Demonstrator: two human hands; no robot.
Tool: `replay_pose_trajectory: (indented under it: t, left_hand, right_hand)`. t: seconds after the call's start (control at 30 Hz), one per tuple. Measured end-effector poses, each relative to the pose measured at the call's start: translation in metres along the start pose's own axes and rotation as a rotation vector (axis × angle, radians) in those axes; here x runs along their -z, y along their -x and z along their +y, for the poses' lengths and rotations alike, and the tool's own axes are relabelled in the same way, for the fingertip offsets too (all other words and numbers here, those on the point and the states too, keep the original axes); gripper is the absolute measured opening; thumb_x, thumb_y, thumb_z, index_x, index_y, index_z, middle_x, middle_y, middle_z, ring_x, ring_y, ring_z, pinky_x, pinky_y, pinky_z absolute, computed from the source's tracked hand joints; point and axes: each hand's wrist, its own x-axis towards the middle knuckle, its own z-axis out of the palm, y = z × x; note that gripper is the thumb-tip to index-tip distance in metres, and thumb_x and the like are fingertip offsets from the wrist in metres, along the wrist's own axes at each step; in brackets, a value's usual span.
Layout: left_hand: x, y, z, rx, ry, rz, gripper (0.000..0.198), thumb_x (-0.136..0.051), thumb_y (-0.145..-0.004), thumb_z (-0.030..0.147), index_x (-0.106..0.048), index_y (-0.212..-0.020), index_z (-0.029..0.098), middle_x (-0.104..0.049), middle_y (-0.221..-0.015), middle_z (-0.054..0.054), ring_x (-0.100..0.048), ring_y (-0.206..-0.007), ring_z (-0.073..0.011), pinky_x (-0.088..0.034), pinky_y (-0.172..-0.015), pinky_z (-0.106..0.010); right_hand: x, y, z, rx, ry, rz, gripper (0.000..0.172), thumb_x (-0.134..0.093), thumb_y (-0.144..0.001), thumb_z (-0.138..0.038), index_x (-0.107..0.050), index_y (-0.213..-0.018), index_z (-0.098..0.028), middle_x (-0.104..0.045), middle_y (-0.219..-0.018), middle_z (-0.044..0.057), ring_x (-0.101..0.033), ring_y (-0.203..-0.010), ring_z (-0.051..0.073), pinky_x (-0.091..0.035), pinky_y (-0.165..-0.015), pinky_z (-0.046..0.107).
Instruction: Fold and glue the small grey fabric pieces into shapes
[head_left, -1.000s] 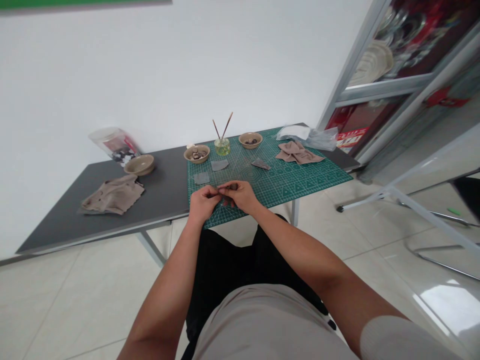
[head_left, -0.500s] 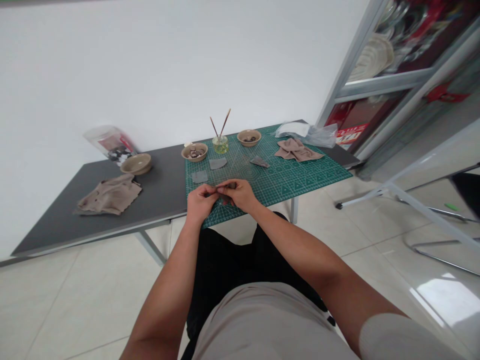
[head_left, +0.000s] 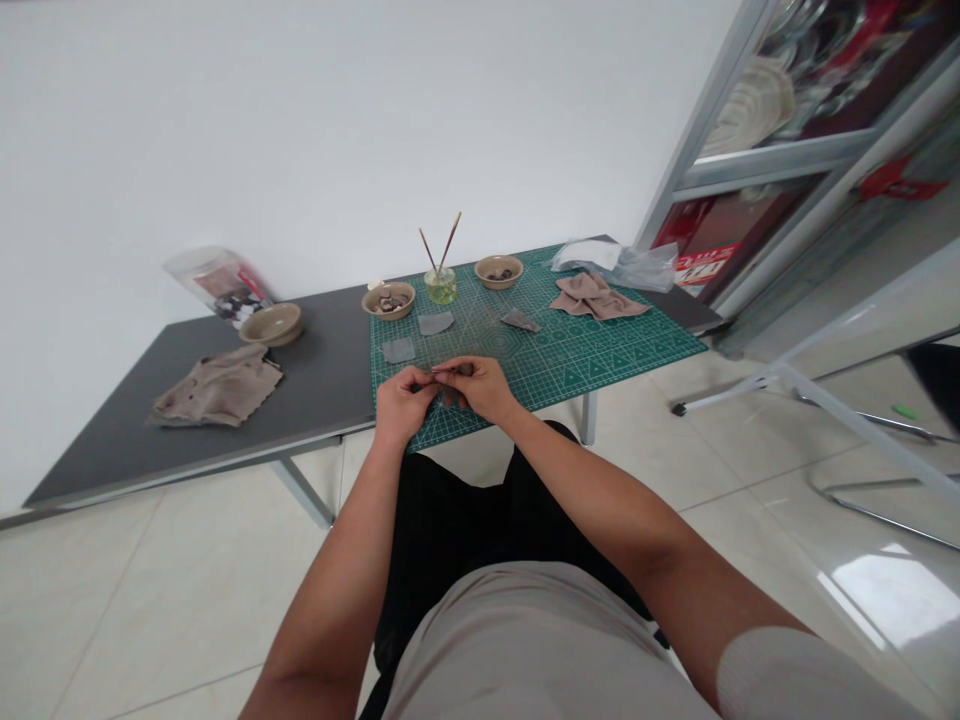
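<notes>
Above the front edge of the green cutting mat (head_left: 600,355), my left hand (head_left: 401,402) and my right hand (head_left: 484,385) meet at the fingertips. Both are closed in a pinch. Something small and dark shows at the right fingers, but its kind cannot be made out. Just beyond the hands lie two grey, sandpaper-like pieces, a squarish piece (head_left: 399,349) and a cut piece (head_left: 436,323). To their right is a small dark grey packet or scrap (head_left: 520,320). A bowl (head_left: 388,314) of brown-and-pale pieces stands behind.
A glass jar (head_left: 441,290) of yellowish liquid holds two brushes. Near it is a bowl (head_left: 499,286) with a few dark pieces. Cloths lie right (head_left: 594,297) and left (head_left: 217,385). A bowl (head_left: 271,338) and a clear container (head_left: 217,285) stand left; a plastic bag (head_left: 637,268) lies far right.
The view has shifted very slightly. Both hands stay together in nearly the same place, with only small movement at the fingers. The things on the table have not moved.
</notes>
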Motion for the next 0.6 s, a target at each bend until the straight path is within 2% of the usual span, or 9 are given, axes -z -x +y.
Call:
replay_pose_trajectory:
  t: [0.13, 0.27, 0.43, 0.6]
  left_hand:
    - [-0.0005, -0.0003, -0.0003, 0.008, 0.016, 0.029, 0.012, -0.066, -0.069, 0.025, -0.057, -0.062, 0.019, -0.065, -0.066, 0.003, -0.058, -0.063, -0.0121, -0.046, -0.063, -0.024]
    - [-0.0009, 0.0001, 0.0007, 0.019, -0.069, 0.022, 0.012, -0.063, -0.07, 0.023, -0.056, -0.061, 0.02, -0.06, -0.06, 0.004, -0.054, -0.058, -0.0116, -0.043, -0.059, -0.024]
    - [-0.0009, 0.0017, 0.0049, -0.018, -0.096, 0.027, 0.013, -0.063, -0.072, 0.024, -0.058, -0.061, 0.02, -0.063, -0.064, 0.003, -0.057, -0.062, -0.0119, -0.044, -0.063, -0.024]
    - [-0.0015, 0.0015, 0.0023, -0.02, -0.051, 0.035, 0.012, -0.063, -0.072, 0.025, -0.057, -0.064, 0.02, -0.064, -0.067, 0.003, -0.058, -0.065, -0.0126, -0.045, -0.066, -0.024]
  right_hand:
    - [0.001, 0.0005, -0.0039, -0.006, -0.021, -0.009, 0.027, -0.077, -0.068, -0.039, -0.076, -0.085, -0.018, -0.063, -0.054, -0.001, -0.057, -0.045, 0.012, -0.037, -0.036, 0.02]
    - [-0.001, 0.0027, -0.0033, -0.004, 0.051, -0.066, 0.027, -0.078, -0.068, -0.039, -0.077, -0.086, -0.018, -0.062, -0.053, -0.002, -0.055, -0.047, 0.011, -0.037, -0.038, 0.02]
    - [-0.0017, 0.0029, 0.0029, -0.003, 0.043, 0.023, 0.026, -0.076, -0.069, -0.04, -0.077, -0.085, -0.019, -0.057, -0.048, -0.004, -0.049, -0.04, 0.009, -0.034, -0.036, 0.021]
    - [-0.0012, 0.0022, 0.0003, -0.01, 0.001, 0.013, 0.027, -0.077, -0.067, -0.039, -0.077, -0.084, -0.018, -0.059, -0.05, -0.003, -0.05, -0.041, 0.01, -0.034, -0.036, 0.021]
